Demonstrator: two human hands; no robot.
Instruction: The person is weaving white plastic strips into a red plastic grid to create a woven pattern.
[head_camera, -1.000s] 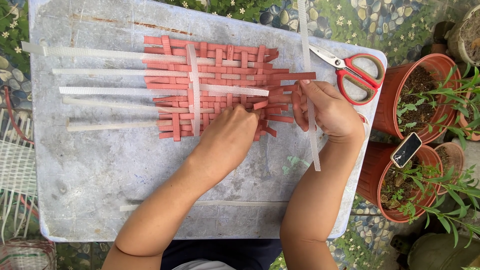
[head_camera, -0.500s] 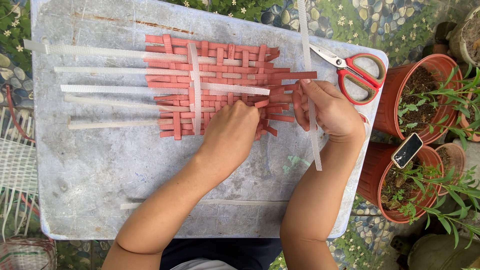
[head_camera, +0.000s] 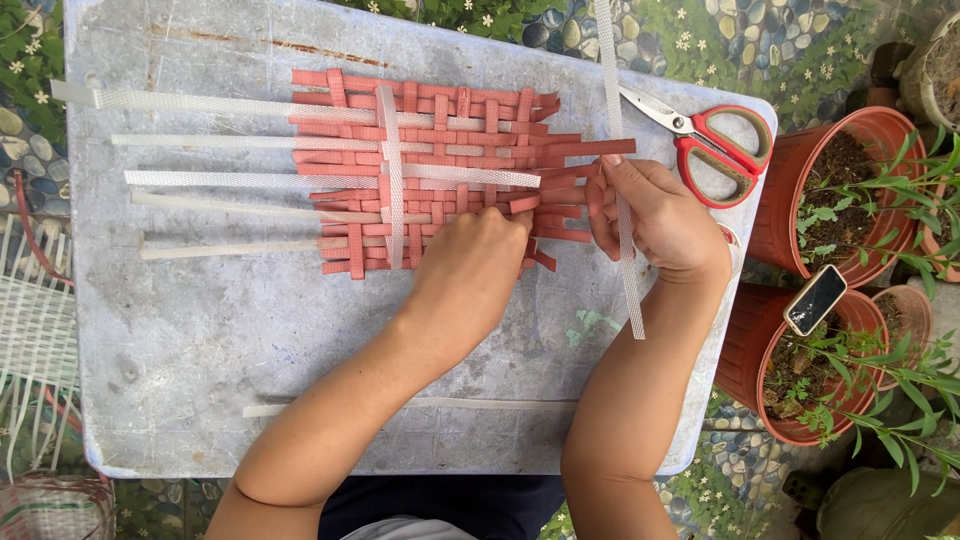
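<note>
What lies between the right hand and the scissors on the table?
In the head view, only bare grey table lies between the right hand and the scissors. The white strip that the hand holds runs on its mat side, not towards the scissors.

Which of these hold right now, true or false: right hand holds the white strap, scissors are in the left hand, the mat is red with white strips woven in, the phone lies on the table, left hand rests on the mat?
1. The right hand holds the long white plastic strap. True.
2. The red-handled scissors are in the left hand. False: they lie on the grey table top, untouched.
3. The woven red plastic strap mat has white strips through it. True.
4. The dark phone lies on the table. False: it sits on a terracotta plant pot.
5. The left hand rests on the mat. True.
</note>
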